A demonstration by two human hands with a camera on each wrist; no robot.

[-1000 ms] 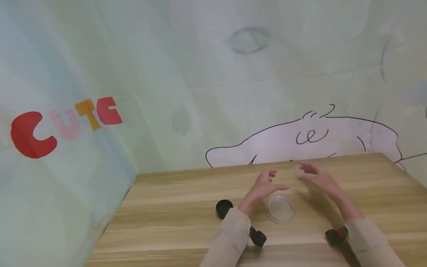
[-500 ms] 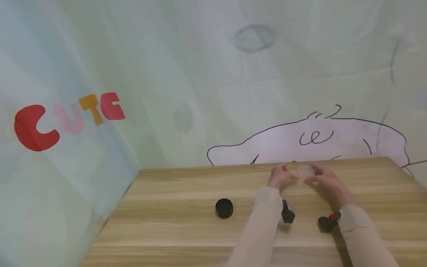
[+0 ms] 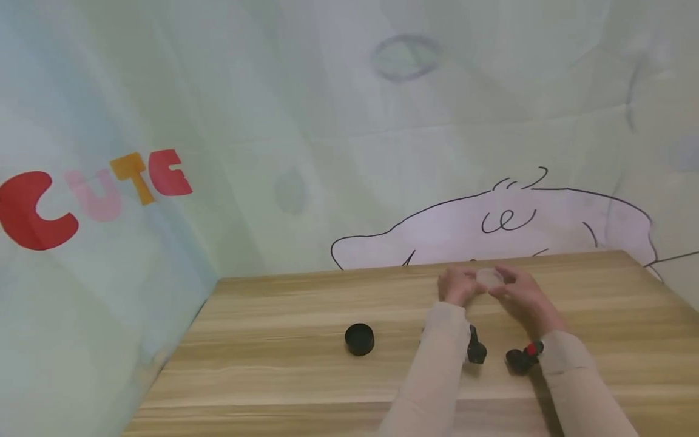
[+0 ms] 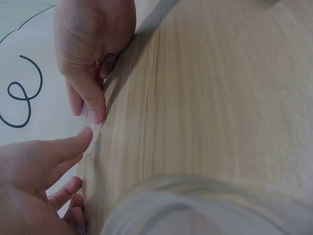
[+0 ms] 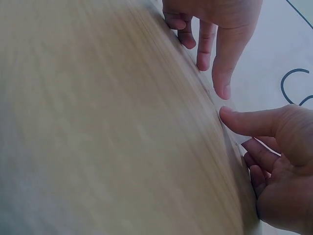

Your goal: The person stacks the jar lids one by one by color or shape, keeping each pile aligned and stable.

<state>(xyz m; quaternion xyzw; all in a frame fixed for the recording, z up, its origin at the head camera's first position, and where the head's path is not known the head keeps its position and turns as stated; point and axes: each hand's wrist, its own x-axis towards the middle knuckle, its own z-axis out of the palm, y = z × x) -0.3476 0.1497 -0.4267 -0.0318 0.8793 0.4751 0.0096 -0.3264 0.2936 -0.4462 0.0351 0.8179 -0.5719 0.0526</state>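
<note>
Near the far edge of the table, a small clear round dish (image 3: 489,278) sits between my two hands in the head view. My right hand (image 3: 521,297) holds its right side, thumb and fingers around the rim. From the opposite side my left hand (image 3: 455,285) has its thumb and fingers at the rim too. In the left wrist view the dish shows edge-on as a thin clear strip (image 4: 94,139). A second, larger clear round dish (image 4: 190,196) lies nearer on the table; my left forearm mostly covers it in the head view.
A black round cap (image 3: 359,338), hollow side up, stands on the wooden table (image 3: 273,364) left of my left arm. Behind the table's far edge hangs a printed cloth backdrop (image 3: 306,133).
My left hand has moved forward and right, past the larger dish, to the small dish's rim. My right hand stays at the small dish, which has not visibly moved on the table.
</note>
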